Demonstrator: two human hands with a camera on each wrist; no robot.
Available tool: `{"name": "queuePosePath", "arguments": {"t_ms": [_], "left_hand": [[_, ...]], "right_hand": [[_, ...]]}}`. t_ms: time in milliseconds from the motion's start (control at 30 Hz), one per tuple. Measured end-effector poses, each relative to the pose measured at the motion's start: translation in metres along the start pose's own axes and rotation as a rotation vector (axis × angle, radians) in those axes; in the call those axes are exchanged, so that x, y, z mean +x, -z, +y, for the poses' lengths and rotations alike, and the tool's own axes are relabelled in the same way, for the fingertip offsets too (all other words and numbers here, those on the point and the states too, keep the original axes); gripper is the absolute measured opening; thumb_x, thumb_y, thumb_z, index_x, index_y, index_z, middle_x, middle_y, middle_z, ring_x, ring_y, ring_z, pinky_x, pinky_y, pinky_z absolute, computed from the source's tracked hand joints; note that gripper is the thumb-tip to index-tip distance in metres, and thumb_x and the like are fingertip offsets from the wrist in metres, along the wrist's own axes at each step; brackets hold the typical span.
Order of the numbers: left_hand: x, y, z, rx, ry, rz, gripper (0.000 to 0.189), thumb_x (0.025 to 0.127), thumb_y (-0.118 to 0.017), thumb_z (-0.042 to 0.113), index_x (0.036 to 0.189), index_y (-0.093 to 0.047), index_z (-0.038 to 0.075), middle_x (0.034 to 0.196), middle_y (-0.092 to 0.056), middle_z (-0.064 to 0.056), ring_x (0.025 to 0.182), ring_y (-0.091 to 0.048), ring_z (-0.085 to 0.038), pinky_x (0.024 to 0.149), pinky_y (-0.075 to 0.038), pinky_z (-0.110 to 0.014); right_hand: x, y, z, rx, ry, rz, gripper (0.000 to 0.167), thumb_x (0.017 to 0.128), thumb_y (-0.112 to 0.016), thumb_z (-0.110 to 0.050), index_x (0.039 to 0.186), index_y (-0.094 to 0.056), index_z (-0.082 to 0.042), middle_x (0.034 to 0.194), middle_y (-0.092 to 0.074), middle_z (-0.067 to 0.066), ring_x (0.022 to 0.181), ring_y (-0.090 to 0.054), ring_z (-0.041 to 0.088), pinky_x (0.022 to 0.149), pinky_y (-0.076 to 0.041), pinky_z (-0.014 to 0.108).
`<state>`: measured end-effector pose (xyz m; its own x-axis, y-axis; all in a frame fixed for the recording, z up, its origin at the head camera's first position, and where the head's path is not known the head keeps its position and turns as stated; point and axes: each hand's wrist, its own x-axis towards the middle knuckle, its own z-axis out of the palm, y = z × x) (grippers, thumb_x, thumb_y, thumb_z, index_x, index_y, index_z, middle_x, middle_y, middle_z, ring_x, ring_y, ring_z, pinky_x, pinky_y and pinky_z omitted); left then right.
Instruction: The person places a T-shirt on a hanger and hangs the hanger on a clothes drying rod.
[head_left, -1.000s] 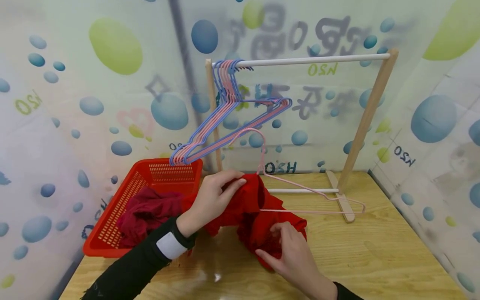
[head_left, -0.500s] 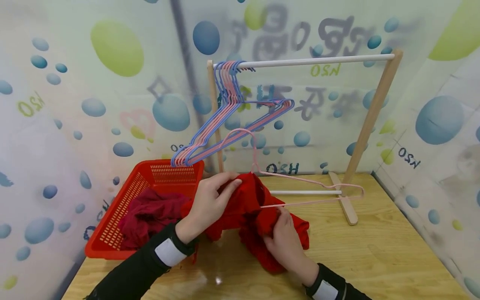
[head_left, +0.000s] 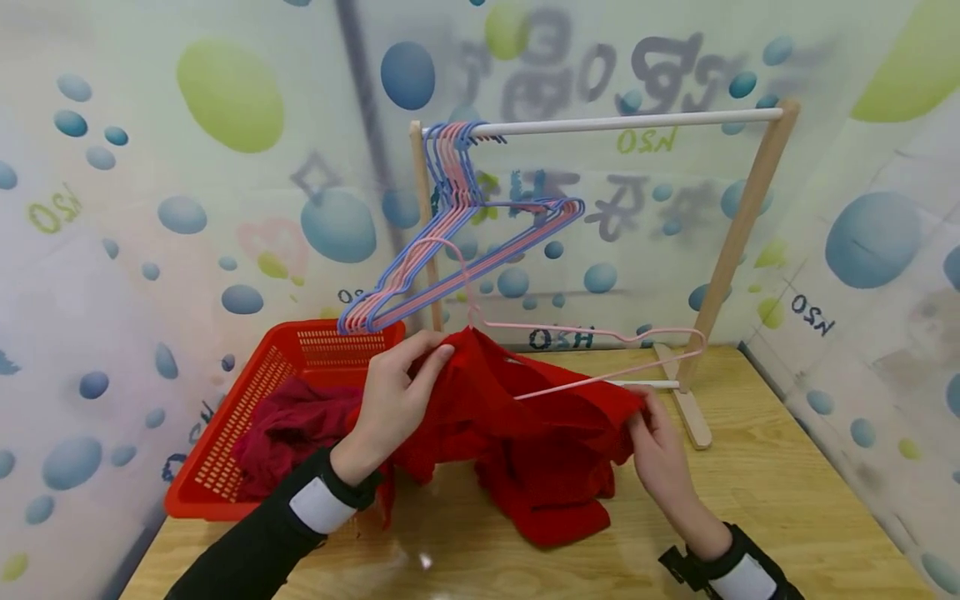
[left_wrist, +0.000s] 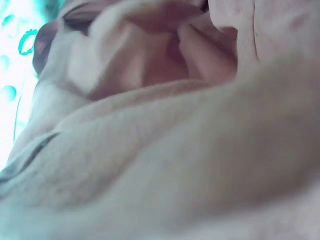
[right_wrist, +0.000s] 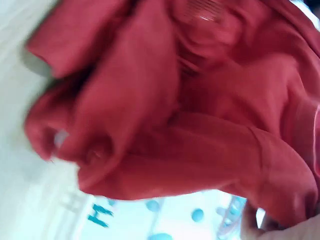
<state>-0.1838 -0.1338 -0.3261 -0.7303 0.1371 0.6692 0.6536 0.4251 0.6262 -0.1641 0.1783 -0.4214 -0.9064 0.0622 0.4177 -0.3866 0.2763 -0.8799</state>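
A red shirt [head_left: 540,467] is spread between both hands over the table. My left hand [head_left: 393,400] pinches it near the neck, close below the hook of a pink hanger [head_left: 585,330]. The hanger's left part is inside the shirt; its right arm sticks out over the cloth. With thumb and fingers, my right hand [head_left: 663,454] grips the shirt's right edge, under the hanger's free end. In the right wrist view, shirt folds [right_wrist: 215,155] fill most of the picture, with the right fingers [right_wrist: 250,220] at the lower right. The left wrist view is close and blurred.
A red plastic basket [head_left: 225,417] with dark red cloth [head_left: 300,425] inside stands at the left. Behind is a wooden rack with a white rail [head_left: 637,122]; several pink and blue hangers [head_left: 450,212] hang at its left end. The rack's right foot [head_left: 693,417] rests on the table.
My right hand has taken hold of the shirt's edge and pulled it out to the right. The left hand and the pink hanger have shifted left and slightly up; the hanger's free end is higher.
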Motion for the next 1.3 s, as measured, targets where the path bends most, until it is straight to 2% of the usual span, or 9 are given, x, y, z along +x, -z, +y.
{"name": "queuePosePath", "arguments": {"t_ms": [67,167,300,467,533,700,933,1033,1300], "left_hand": [[0.000,0.002,0.000,0.009,0.003,0.003,0.012,0.098,-0.069,0.007,0.107,-0.075,0.003,0.094,-0.077,-0.009,0.070,-0.054,-0.014,0.065,-0.050,-0.024],[-0.001,0.005,0.000,0.020,0.010,0.008,0.012,0.099,-0.069,0.008,0.108,-0.075,0.003,0.094,-0.077,-0.009,0.071,-0.054,-0.014,0.066,-0.050,-0.023],[-0.003,0.009,-0.002,0.040,0.024,0.022,0.012,0.099,-0.068,0.008,0.108,-0.074,0.004,0.091,-0.076,-0.008,0.070,-0.053,-0.014,0.064,-0.048,-0.023],[-0.004,0.016,-0.002,0.058,0.045,0.039,0.011,0.100,-0.067,0.008,0.108,-0.073,0.004,0.093,-0.076,-0.008,0.072,-0.055,-0.015,0.067,-0.049,-0.021],[-0.004,0.018,-0.003,0.071,0.051,0.042,0.010,0.101,-0.066,0.008,0.108,-0.073,0.004,0.093,-0.076,-0.008,0.072,-0.055,-0.014,0.066,-0.049,-0.021],[-0.006,0.018,-0.006,0.097,0.059,0.030,0.009,0.101,-0.066,0.009,0.106,-0.073,0.005,0.091,-0.075,-0.007,0.071,-0.054,-0.014,0.065,-0.047,-0.022],[-0.009,0.015,-0.008,0.136,0.025,0.007,0.008,0.100,-0.067,0.007,0.105,-0.073,0.006,0.093,-0.076,-0.006,0.075,-0.057,-0.014,0.072,-0.052,-0.024],[-0.008,0.014,-0.008,0.164,0.014,-0.003,0.006,0.100,-0.067,0.008,0.104,-0.072,0.006,0.091,-0.075,-0.006,0.074,-0.056,-0.014,0.071,-0.051,-0.026],[-0.009,0.013,-0.010,0.193,0.012,-0.037,0.006,0.098,-0.070,0.007,0.103,-0.072,0.005,0.089,-0.073,-0.008,0.071,-0.054,-0.014,0.067,-0.049,-0.027]], "right_hand": [[0.005,0.009,-0.006,0.082,0.000,0.002,0.024,0.111,-0.040,-0.007,0.122,-0.061,-0.014,0.107,-0.064,-0.019,0.095,-0.062,-0.004,0.078,-0.050,0.012],[0.010,0.020,-0.015,0.150,0.045,0.004,0.030,0.111,-0.039,-0.006,0.119,-0.062,-0.025,0.105,-0.065,-0.017,0.094,-0.062,-0.001,0.079,-0.049,0.012],[0.016,0.032,-0.022,0.150,0.133,-0.007,0.039,0.108,-0.040,0.003,0.117,-0.064,-0.027,0.099,-0.065,-0.014,0.087,-0.059,0.000,0.075,-0.045,0.013],[0.020,0.045,-0.029,-0.018,0.188,0.000,0.043,0.103,-0.048,0.009,0.116,-0.067,-0.026,0.094,-0.065,-0.021,0.082,-0.057,-0.001,0.069,-0.044,0.013],[0.021,0.051,-0.033,-0.104,0.169,0.012,0.043,0.102,-0.053,0.007,0.115,-0.069,-0.031,0.091,-0.065,-0.025,0.080,-0.056,-0.002,0.067,-0.043,0.013],[0.025,0.073,-0.046,-0.163,0.120,0.008,0.047,0.103,-0.056,0.002,0.110,-0.071,-0.042,0.087,-0.067,-0.027,0.074,-0.058,-0.004,0.060,-0.045,0.013],[0.033,0.095,-0.059,-0.210,0.111,0.092,0.043,0.105,-0.055,-0.003,0.103,-0.069,-0.043,0.077,-0.065,-0.025,0.063,-0.057,-0.002,0.054,-0.046,0.012],[0.034,0.099,-0.054,-0.206,0.081,0.127,0.040,0.105,-0.055,-0.005,0.099,-0.070,-0.041,0.074,-0.062,-0.023,0.064,-0.055,-0.001,0.053,-0.042,0.014],[0.030,0.106,-0.042,-0.176,0.033,0.127,0.035,0.106,-0.054,-0.006,0.097,-0.073,-0.034,0.077,-0.060,-0.019,0.070,-0.053,0.002,0.056,-0.040,0.022]]}}
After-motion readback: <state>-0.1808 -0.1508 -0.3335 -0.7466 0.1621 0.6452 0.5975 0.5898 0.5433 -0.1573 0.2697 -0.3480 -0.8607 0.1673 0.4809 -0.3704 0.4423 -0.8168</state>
